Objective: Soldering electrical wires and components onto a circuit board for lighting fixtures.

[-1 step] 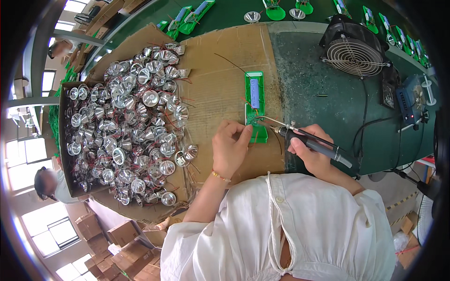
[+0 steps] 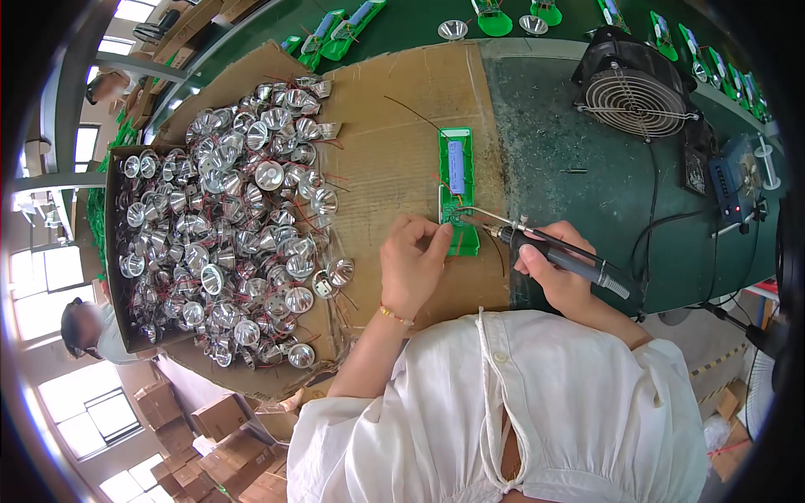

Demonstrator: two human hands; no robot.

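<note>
On the cardboard sheet lies a green plastic casing [image 2: 468,172], with a blue cylindrical battery cell [image 2: 455,168] in its upper half. A small green circuit board [image 2: 454,213] with thin wires sits below the cell. My right hand [image 2: 558,264] is closed round the dark handle of a soldering iron [image 2: 558,256]; the iron's tip and a thin metal feed tube reach over the board. At the board's left edge, my left hand [image 2: 415,251] has thumb and fingers pinched together. What they hold, perhaps a wire, is too small to make out.
A box and cardboard at left hold a heap of silvery reflector cups [image 2: 226,210] with red wires. A black fan with a wire guard [image 2: 635,102] stands far right, beside a blue soldering station [image 2: 734,184]. More green casings [image 2: 352,29] line the far edge.
</note>
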